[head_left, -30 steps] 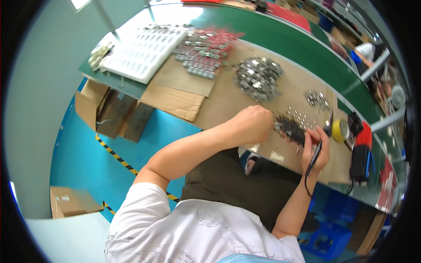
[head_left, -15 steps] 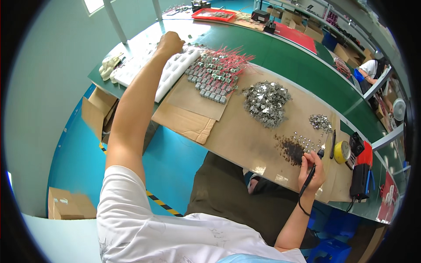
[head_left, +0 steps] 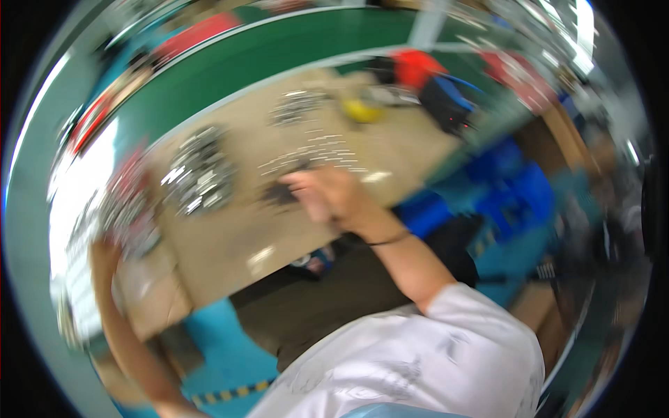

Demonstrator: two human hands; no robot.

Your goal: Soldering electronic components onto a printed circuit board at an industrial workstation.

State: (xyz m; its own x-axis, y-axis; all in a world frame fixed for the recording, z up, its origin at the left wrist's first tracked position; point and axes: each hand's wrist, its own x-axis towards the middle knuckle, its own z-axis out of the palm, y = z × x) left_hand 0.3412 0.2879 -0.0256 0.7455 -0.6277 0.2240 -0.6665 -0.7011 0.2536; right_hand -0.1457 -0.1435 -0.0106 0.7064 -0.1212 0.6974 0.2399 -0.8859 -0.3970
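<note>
Hovering right hand (head_left: pixel 327 198) just beside dark part (head_left: pixel 280 194), touching fingertips; grip unreadable, blurred.

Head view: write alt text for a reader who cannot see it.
A motion-blurred look down at a cardboard-covered workbench: the right hand rests by a scatter of small metal parts, while the left hand reaches far left near another heap of parts. What either hand holds is too blurred to tell.

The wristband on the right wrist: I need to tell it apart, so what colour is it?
Black; the thin wristband shows, somewhat blurred, in the head view.
</note>
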